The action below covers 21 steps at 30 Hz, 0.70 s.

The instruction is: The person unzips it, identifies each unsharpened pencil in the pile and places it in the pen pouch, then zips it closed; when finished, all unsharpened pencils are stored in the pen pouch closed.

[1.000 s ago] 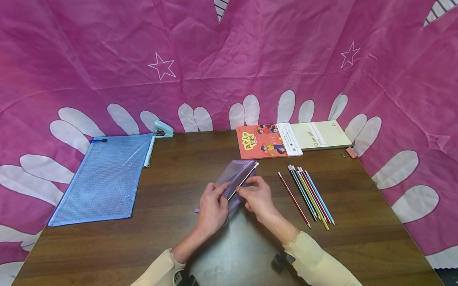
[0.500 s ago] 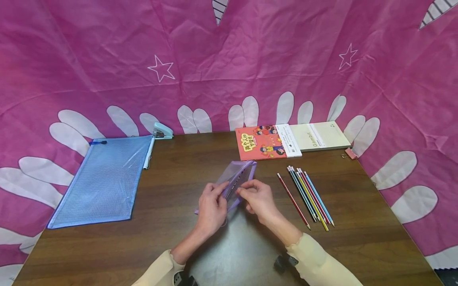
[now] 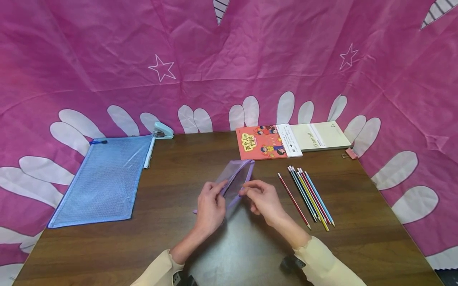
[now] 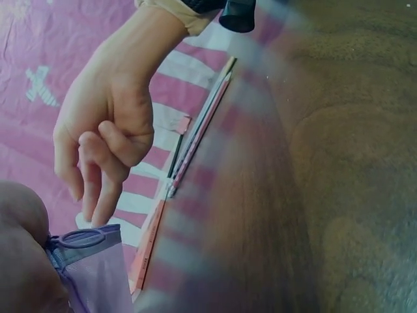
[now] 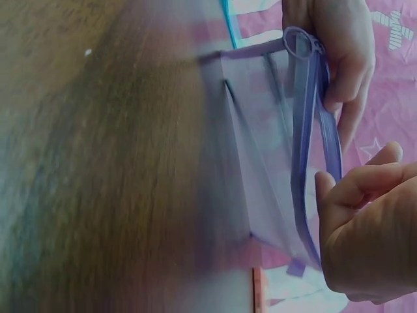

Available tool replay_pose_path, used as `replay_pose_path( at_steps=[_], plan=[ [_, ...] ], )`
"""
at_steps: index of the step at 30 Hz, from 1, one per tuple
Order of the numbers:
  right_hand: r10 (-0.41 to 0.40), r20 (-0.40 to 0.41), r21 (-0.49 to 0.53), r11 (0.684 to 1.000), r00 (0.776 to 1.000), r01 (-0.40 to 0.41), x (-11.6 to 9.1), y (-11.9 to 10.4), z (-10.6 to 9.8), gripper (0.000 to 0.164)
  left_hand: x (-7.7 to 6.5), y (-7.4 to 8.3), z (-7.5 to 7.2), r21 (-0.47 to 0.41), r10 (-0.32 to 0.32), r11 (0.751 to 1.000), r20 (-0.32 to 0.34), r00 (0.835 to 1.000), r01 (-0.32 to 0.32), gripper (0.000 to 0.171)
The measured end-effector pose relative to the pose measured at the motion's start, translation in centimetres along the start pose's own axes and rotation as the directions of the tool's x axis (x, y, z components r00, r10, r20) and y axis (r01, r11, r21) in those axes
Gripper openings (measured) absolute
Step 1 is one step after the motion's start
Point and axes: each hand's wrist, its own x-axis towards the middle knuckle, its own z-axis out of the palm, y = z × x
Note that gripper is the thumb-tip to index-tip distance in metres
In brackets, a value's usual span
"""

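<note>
A see-through purple zip pouch [image 3: 230,171] stands tilted on the table, its zip mouth spread apart. My left hand [image 3: 210,204] holds its near left side, the index finger lying along the mouth; the right wrist view shows this hand [image 5: 348,49] by the zip's ring end. At the mouth's right edge, my right hand [image 3: 262,198] has thumb and index fingertips together over the purple lip. In the left wrist view the right hand [image 4: 107,124] has its other fingers loosely bent. Dark, thin, stick-like shapes show through the pouch wall [image 5: 260,189].
Several pencils [image 3: 307,194] lie to the right, with a red pencil [image 3: 293,200] apart from them. Behind are a red-covered book [image 3: 261,142], a pale notebook [image 3: 322,135] and a pink clip [image 3: 352,153]. At left lie a blue mesh folder [image 3: 103,182] and a light-blue stapler [image 3: 163,130].
The dark pencil my right hand pinched over the pouch has gone down into it, out of my fingers. The mouth has spread wider; my right hand has shifted slightly right.
</note>
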Motion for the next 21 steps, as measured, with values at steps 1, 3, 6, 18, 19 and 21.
replay_pose_path(
  at_steps=[1,3,6,18,19,21],
  plan=[
    [0.001,-0.005,0.001,1.0,1.0,-0.001,0.0,0.0,-0.2,0.021,0.1,0.0,0.0,-0.003,0.008,1.0,-0.01,1.0,-0.008,0.045],
    [0.0,-0.011,0.001,1.0,1.0,0.0,-0.1,-0.1,-0.7,0.021,0.2,0.0,-0.2,-0.004,0.02,1.0,-0.027,0.999,-0.02,0.045],
    [0.009,-0.022,-0.002,1.0,1.0,-0.009,-0.2,-0.1,-1.4,0.021,0.4,0.0,-0.4,-0.006,0.026,1.0,-0.035,0.999,-0.026,0.045],
    [0.04,-0.038,-0.057,0.998,0.998,-0.042,-0.1,0.7,-5.8,0.033,0.3,0.1,-0.7,-0.007,0.006,1.0,-0.007,1.0,-0.006,0.047],
    [0.043,-0.032,-0.071,0.996,0.999,-0.046,-0.2,0.8,-6.3,0.034,0.3,0.1,-0.7,-0.007,0.007,1.0,-0.004,1.0,-0.007,0.048],
    [0.052,-0.017,-0.104,0.993,0.999,-0.053,-0.2,1.1,-7.2,0.035,0.2,0.1,-0.7,-0.007,0.008,1.0,0.0,1.0,-0.008,0.048]
  ],
)
